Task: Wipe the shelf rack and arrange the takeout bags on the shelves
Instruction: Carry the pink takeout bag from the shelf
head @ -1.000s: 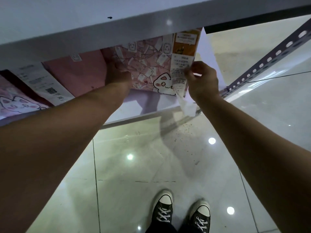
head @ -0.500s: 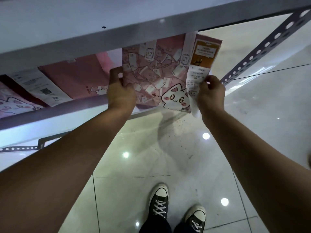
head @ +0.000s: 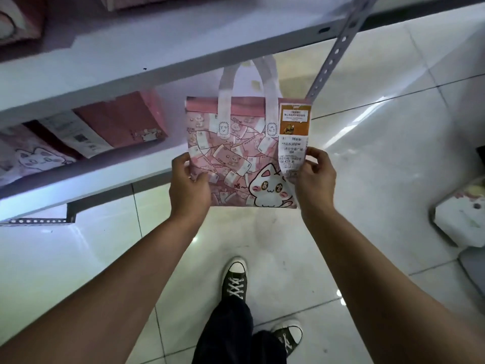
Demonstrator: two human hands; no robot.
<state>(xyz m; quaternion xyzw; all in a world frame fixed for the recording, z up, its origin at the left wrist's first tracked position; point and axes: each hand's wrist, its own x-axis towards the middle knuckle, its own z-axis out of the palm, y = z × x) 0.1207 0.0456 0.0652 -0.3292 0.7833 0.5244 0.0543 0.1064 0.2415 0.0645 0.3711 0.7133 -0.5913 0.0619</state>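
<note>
You hold the bag point(head: 236, 156) flat by both sides, your left hand point(head: 189, 185) and right hand point(head: 313, 177) fingers curled round its edges, out in front of the shelf point(head: 110, 67), likely so it goes in straight.

Dim, bluish light leaves the shelf rack point(head: 162, 61) soft and slightly blurred, its underside in shadow, while below it the glossy floor point(head: 380, 153) throws white glare streaks and spots, and wide-angle distortion bends lines toward the edges.
</note>
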